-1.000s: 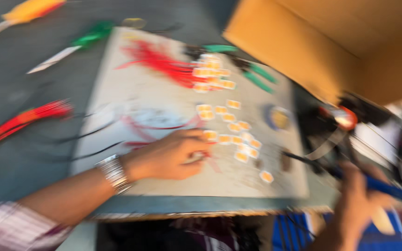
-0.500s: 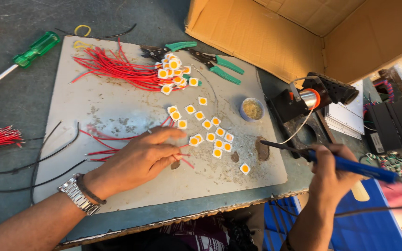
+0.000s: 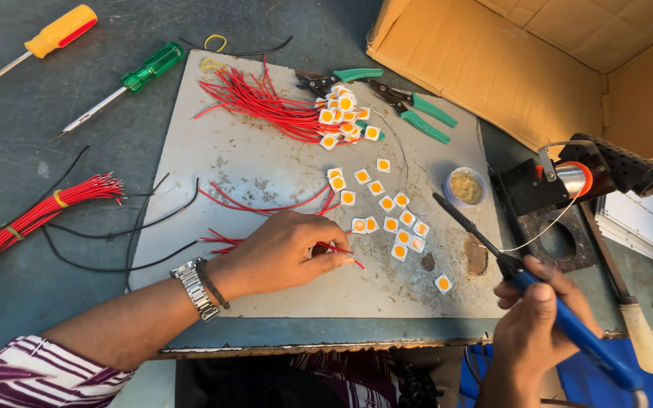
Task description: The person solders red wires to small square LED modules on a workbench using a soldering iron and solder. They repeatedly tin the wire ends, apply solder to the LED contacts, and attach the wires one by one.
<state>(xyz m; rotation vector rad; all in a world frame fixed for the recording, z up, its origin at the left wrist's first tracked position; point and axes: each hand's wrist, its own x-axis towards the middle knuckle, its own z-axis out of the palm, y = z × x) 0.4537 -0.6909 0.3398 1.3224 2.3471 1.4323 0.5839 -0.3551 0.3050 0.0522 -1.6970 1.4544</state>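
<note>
A cluster of wired LED chips (image 3: pixel 341 113) lay done beyond the left hand (image 3: pixel 285 253), whose grip pinched a red wire (image 3: pixel 339 251) beside loose chips (image 3: pixel 387 223), while the right hand (image 3: pixel 538 317) clasped a soldering iron (image 3: pixel 493 253).

Yellow screwdriver (image 3: pixel 51 36), green screwdriver (image 3: pixel 134 79), green pliers (image 3: pixel 410 109), cardboard box (image 3: pixel 508 60).

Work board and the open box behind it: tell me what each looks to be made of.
Work board: looks like a rigid grey sheet, matte, scuffed and speckled with burn marks; metal or fibre board, hard to tell which. Open box: corrugated cardboard, plain brown, dull, with folded flaps and creased edges. The left hand rests on the board.
</note>
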